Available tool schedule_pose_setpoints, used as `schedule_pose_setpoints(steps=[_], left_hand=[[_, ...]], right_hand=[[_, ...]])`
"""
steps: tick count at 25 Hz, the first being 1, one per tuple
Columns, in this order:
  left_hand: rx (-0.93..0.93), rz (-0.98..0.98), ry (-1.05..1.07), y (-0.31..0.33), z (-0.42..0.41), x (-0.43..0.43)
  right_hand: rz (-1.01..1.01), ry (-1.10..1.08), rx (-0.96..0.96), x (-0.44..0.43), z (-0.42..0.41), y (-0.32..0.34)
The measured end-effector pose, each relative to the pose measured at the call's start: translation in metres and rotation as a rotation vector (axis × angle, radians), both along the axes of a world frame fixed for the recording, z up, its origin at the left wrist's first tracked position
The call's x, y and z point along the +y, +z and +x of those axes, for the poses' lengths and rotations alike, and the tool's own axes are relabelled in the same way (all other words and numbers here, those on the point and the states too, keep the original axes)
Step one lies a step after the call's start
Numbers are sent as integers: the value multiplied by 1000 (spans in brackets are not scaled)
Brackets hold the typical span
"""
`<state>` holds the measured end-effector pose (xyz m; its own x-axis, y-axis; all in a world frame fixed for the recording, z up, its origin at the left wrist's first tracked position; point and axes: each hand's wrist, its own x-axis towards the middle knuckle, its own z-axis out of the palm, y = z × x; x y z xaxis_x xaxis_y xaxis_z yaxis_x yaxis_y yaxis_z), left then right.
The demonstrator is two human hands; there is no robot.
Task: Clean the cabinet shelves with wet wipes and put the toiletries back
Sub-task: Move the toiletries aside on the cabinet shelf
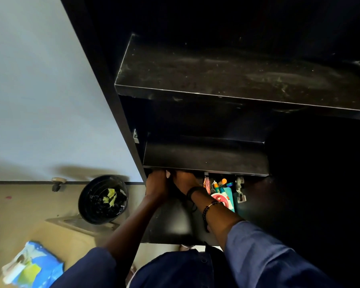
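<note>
Under the lower black shelf (206, 161), two hands meet: the left hand (156, 183) and right hand (185, 180) are pressed together around a small white scrap, perhaps a wipe (168, 174); how tightly they grip cannot be told. Just right of them a cluster of toiletries (221, 191) stands on the cabinet floor. One dusty upper shelf (237, 75) hangs above. One black bin (103, 199) sits on the tan floor by the pale wall, one blue wipes pack (35, 265) nearer.
</note>
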<state>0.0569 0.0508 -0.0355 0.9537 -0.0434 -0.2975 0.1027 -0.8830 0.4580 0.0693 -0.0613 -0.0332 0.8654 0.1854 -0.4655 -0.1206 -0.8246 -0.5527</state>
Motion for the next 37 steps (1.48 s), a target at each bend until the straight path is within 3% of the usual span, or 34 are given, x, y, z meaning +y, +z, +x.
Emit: schedule_pose_setpoints(steps=[12,16,22,25,31,37], left_hand=[[-78,-119,-21,9,-36,12],[-82,-116,-50,4,-60,19],[75,-148,-155,-10,-106,10],[177,-147,-227,-19,-119,-1],[215,-101,-299,-33,-116,4],[180,-127,-235,-34,-122,21]], right_hand=[[16,-108,-151,-7,-25,-4],[128,-157,-202,-20,-60,-13],[-141,-314,-273,-52,-108,-26],[-286,-370,-186,-77,-119,-33],[-290,-362,47,-113,-108,-45],[-366,-307,-92,-99,-96,-45]])
